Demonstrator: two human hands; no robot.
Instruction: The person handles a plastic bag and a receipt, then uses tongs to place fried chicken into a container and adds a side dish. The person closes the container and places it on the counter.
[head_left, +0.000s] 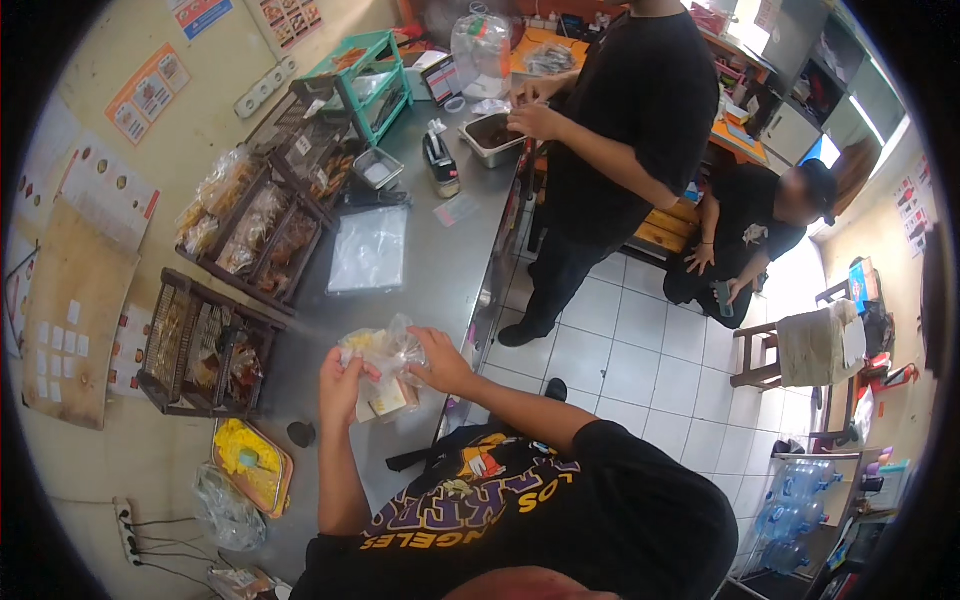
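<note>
My left hand (343, 386) pinches one side of a small clear plastic bag (382, 352) with something pale yellow inside. My right hand (441, 360) grips the bag's bunched, twisted part on the other side. The bag is held above a stainless-steel worktable (450, 247). Just under it, partly hidden by plastic and fingers, is a small cream-coloured box (386, 401). A stack of flat clear plastic bags (367, 249) lies farther along the table. To the left, a tray of yellow food (251, 461) holds a small greenish cup.
Brown plastic racks (202, 345) of bagged food line the wall side. Farther off are a tape dispenser (440, 159), a steel pan (491, 142) and a green tiered rack (379, 82). A co-worker (630, 112) stands at the table; another person (750, 217) sits low holding a phone.
</note>
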